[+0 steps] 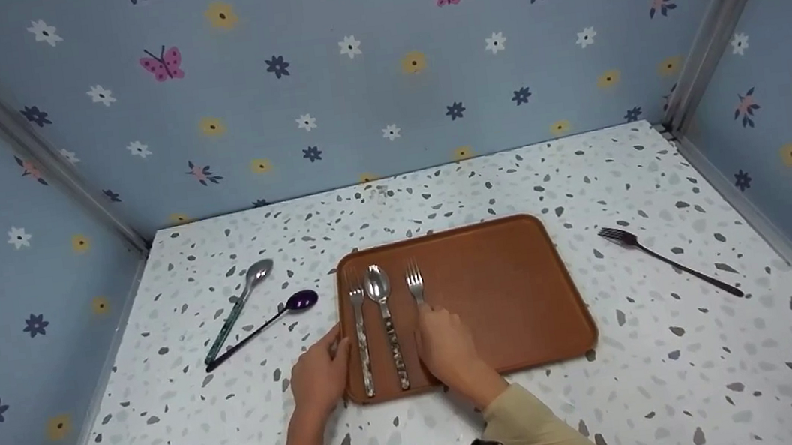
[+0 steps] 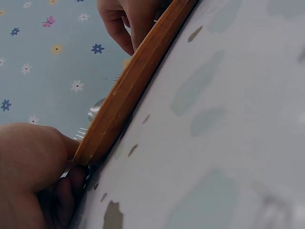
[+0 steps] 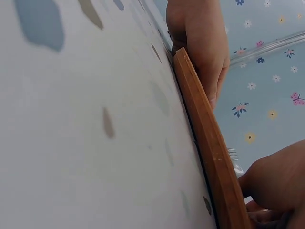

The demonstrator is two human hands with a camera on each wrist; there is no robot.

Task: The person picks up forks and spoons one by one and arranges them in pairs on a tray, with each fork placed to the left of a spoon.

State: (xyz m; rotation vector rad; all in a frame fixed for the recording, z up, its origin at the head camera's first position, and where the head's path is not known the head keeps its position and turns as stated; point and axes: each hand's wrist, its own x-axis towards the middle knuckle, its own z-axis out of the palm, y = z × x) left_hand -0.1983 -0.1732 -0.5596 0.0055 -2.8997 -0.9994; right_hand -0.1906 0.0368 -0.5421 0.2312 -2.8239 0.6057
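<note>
My left hand [image 1: 321, 378] holds the left edge of a brown tray [image 1: 495, 293]. In the left wrist view its thumb lies over the rim and the fingers curl below. On the tray's left side lie a fork [image 1: 361, 332] and, just right of it, a spoon [image 1: 389, 329], both with speckled handles, side by side. My right hand [image 1: 448, 348] pinches a second fork [image 1: 414, 281] low over the tray, right of the spoon. That fork's tines point away from me, and the hand hides its handle.
Left of the tray, a green-handled spoon [image 1: 239, 310] and a dark purple spoon [image 1: 265, 328] lie with handle ends together. A dark fork [image 1: 673, 264] lies on the speckled table [image 1: 658, 387] to the right. Flowered walls [image 1: 377, 66] stand behind and at both sides.
</note>
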